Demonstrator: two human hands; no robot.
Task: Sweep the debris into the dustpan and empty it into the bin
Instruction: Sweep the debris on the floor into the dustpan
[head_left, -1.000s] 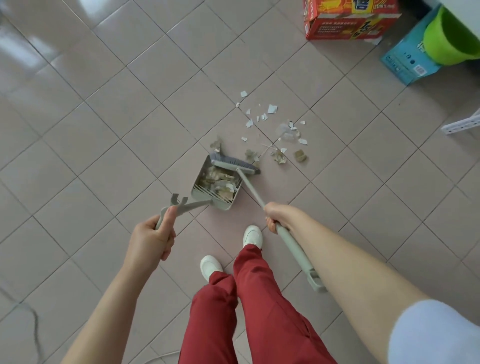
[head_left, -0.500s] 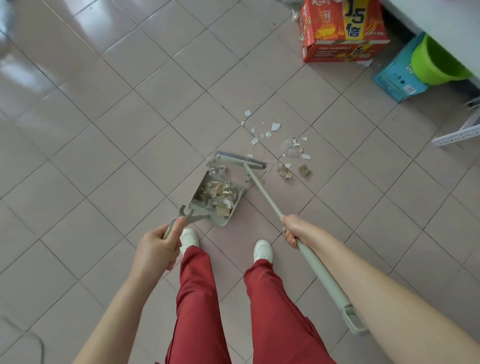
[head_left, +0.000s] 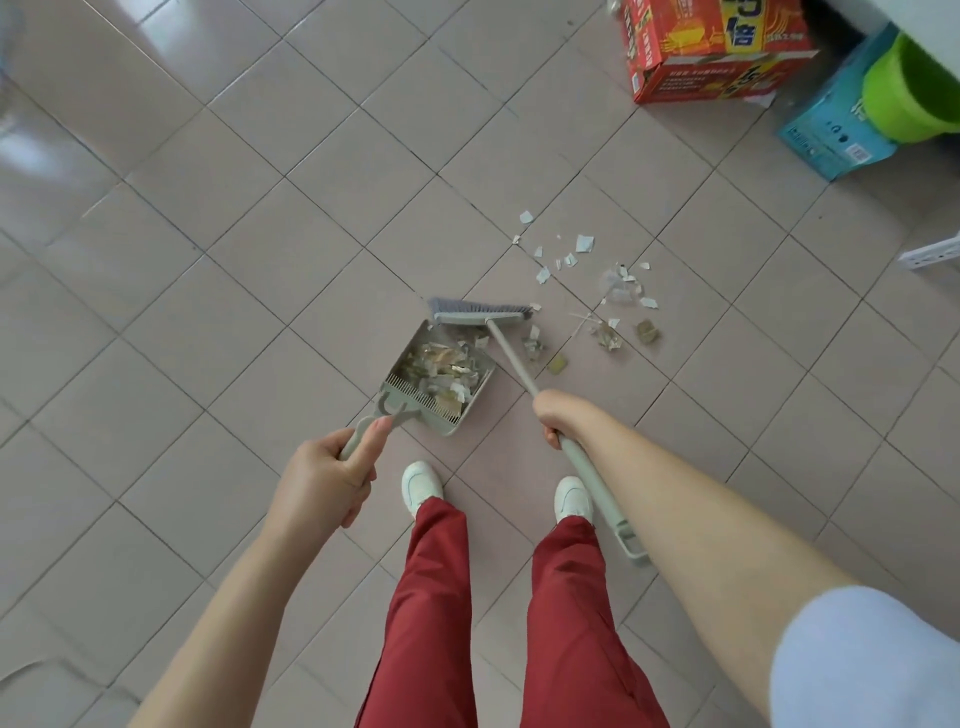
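Note:
A grey-green dustpan (head_left: 470, 413) rests on the tiled floor, holding a heap of paper and wrapper scraps. My left hand (head_left: 324, 480) grips its long handle. My right hand (head_left: 563, 418) grips the pale handle of a broom (head_left: 506, 345), whose grey brush head (head_left: 480, 312) sits at the dustpan's far open edge. Loose debris (head_left: 605, 306), white paper bits and brownish scraps, lies scattered on the floor to the right of and beyond the brush.
A red cardboard box (head_left: 711, 49) stands at the top right. Beside it are a blue box (head_left: 831, 132) and a green bucket (head_left: 909, 91). A white rack end (head_left: 932, 254) juts in at the right edge. My white shoes and red trousers are below the dustpan.
The brush head has lifted off the dustpan's contents and moved to its far edge. My feet have stepped apart and the view shifted slightly.

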